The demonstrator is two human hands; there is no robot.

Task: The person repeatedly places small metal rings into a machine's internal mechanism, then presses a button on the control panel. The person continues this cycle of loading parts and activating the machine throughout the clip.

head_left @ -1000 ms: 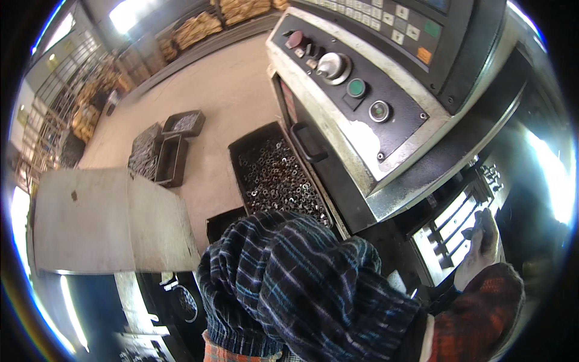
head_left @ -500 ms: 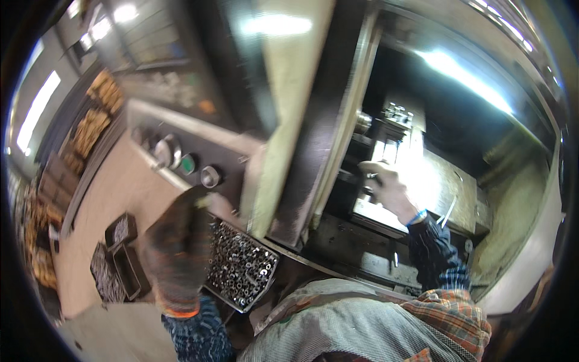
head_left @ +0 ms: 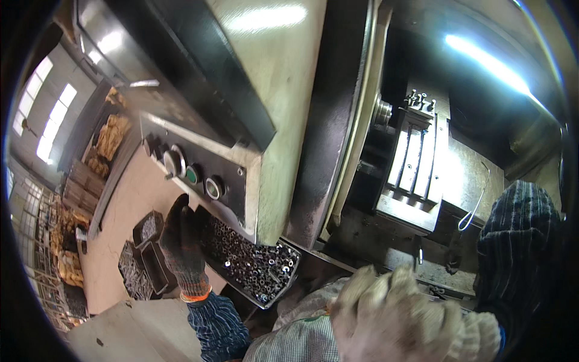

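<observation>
Big lathe [head_left: 289, 90] filling most of the view, pale green housing, dark door edge running down the middle. Open bay on the right with a bright lamp up top, chuck [head_left: 382, 112] at the back and a slotted slide [head_left: 416, 163] just beside it. Sloped panel [head_left: 199, 175] on the left face, row of round buttons and a knob. Black tray [head_left: 256, 268] tucked right under the panel, loaded with small metal rings. Couple more bins [head_left: 145, 259] of parts down on the floor, well left of the tray.

Left hand [head_left: 181, 241] in a dark knit glove, orange cuff, striped sleeve, reaching up at the tray's left end just below the panel; fingers look loosely curled, can't tell if holding anything. Right hand [head_left: 392, 320] in a pale worn glove, very close to the camera and blurry, low in front of the bay, balled into a fist; nothing visible in it.
</observation>
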